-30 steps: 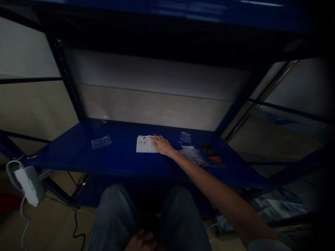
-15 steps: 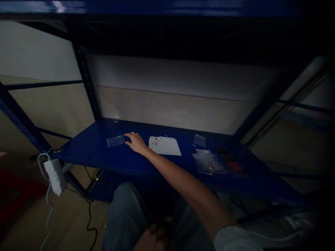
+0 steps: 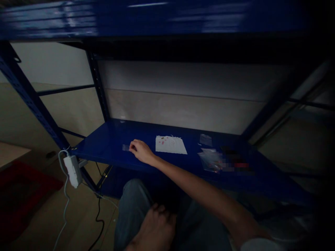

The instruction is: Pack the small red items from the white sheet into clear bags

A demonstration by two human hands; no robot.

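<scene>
My right hand [image 3: 140, 151] reaches across to the left part of the blue shelf [image 3: 104, 146]. Its fingers are curled onto a small clear plastic bag [image 3: 126, 147], mostly covered by the hand. A white paper sheet [image 3: 170, 144] with small red and pink bits on it lies just right of the hand. My left hand [image 3: 154, 228] rests low on my lap between my knees, fingers loosely bent, and I cannot see anything in it.
A small clear bag [image 3: 206, 139] and a pile of clear bags [image 3: 210, 161] lie on the shelf's right side. A white power adapter [image 3: 72, 170] hangs from cables at the shelf's left front corner. Another blue shelf [image 3: 157, 17] spans overhead.
My right hand moved left from the white paper to the small clear bag and now covers it, drawn nearer the shelf's front. The view shifted right.
</scene>
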